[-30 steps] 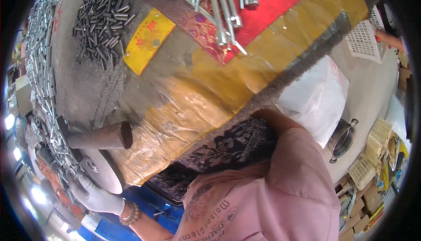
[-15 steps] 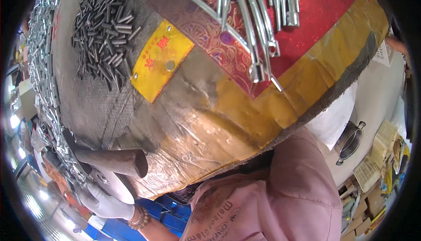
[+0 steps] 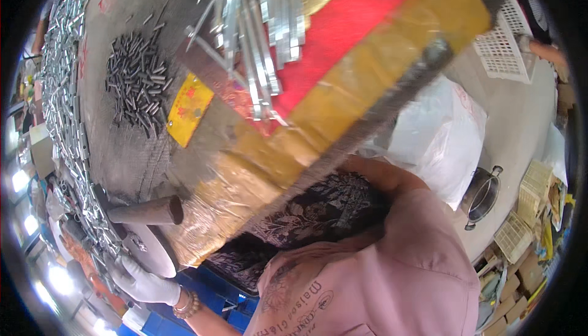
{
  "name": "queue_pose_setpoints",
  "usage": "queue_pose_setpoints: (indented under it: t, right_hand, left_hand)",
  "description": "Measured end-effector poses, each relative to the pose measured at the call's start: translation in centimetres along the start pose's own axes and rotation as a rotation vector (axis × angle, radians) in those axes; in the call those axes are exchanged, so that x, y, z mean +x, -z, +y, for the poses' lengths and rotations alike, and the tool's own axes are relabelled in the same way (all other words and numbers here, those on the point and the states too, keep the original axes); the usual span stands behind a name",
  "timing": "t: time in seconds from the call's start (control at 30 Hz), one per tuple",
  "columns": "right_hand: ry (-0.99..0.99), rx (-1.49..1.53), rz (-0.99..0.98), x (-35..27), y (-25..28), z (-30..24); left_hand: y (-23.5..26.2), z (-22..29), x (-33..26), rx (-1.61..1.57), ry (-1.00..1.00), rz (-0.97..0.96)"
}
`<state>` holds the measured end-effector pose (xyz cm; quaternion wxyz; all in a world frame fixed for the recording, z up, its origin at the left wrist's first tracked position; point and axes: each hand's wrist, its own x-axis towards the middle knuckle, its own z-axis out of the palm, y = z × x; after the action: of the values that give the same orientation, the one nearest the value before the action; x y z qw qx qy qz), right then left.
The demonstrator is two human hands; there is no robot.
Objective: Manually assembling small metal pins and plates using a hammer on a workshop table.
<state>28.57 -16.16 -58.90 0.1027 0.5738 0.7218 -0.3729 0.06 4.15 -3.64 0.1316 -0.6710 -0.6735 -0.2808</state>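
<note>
My left hand (image 3: 144, 282), in a white glove with a beaded bracelet at the wrist, is at the lower left, beside the near end of a long heap of silvery metal pieces (image 3: 66, 97). Its thumb stands apart from the fingers, and I see nothing gripped in it. Close by are a dark metal tube (image 3: 147, 211) and a pale rounded tray-like piece (image 3: 153, 251). My right forearm (image 3: 383, 174) runs under the taped table edge, so that hand is hidden.
Short dark metal pins (image 3: 135, 79), a yellow pouch (image 3: 190, 109) and long chromed rods (image 3: 254, 48) on red cloth (image 3: 349, 24) lie on the worktop. To the right are a white plastic bag (image 3: 435, 134), a metal pot (image 3: 482, 196) and another person's hand (image 3: 545, 49) by a white crate (image 3: 505, 45).
The view has swung, so the worktop's items appear farther left and more floor shows at right. My right forearm and the white crate have come into view. My left hand stays by the heap.
</note>
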Motion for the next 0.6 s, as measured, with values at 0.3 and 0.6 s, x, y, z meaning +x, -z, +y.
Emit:
queue_pose_setpoints:
  t: [0.3,0.6]
  right_hand:
    - [-0.255,1.601,0.597,-20.2,22.2,1.1]
    - [0.071,1.267,1.158,-33.7,43.6,-9.3]
  left_hand:
    - [1.8,-1.5,-1.4,-0.395,0.204,0.03]
    - [1.4,-0.9,-2.1,-0.512,0.163,0.155]
